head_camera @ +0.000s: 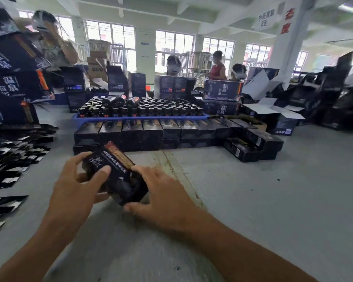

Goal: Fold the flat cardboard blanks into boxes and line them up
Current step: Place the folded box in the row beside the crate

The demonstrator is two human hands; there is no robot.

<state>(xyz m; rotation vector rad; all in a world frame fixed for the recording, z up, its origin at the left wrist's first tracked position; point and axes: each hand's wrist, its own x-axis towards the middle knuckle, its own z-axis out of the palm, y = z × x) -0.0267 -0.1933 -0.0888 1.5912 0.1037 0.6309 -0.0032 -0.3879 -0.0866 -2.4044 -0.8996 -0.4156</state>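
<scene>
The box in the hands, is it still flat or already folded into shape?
Folded: the box shows a top face and side faces, held between the left hand and right hand. Whether its ends are closed, cannot tell.

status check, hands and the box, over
Both hands, left and right, gripping one dark box above the table. Row of folded boxes ahead, flat blanks to the left. Path to row clear.

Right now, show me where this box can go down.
Free: the grey tabletop right of the right hand, in front of the row of folded boxes. Also the strip between both hands and that row. Crowded: the left edge, covered with flat blanks; the blue tray of bottles behind.
</scene>
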